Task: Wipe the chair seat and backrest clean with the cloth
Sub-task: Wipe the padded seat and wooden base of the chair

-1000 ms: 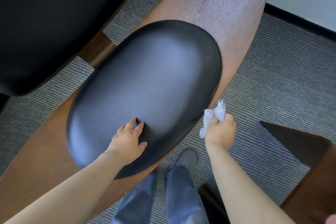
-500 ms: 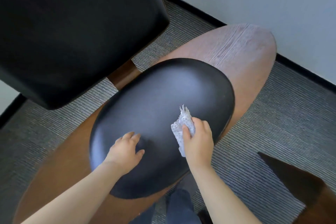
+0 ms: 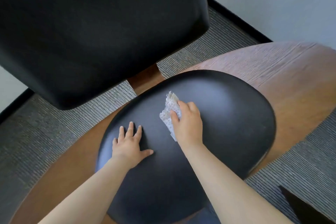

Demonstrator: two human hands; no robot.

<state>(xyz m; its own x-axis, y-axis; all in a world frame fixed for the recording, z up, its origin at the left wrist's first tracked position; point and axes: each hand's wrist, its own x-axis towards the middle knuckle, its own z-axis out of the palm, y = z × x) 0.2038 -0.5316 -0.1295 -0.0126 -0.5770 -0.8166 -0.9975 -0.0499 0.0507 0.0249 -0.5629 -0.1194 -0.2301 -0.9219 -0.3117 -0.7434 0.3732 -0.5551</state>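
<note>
We noted the right hand on the black seat, fingers clamped on the white cloth, pressing it near the cushion's middle. Left hand lay flat just beside, fingers apart. Black backrest stood beyond, untouched.

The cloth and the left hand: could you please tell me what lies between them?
In the head view, only bare black seat lies between the cloth and the left hand.
</note>
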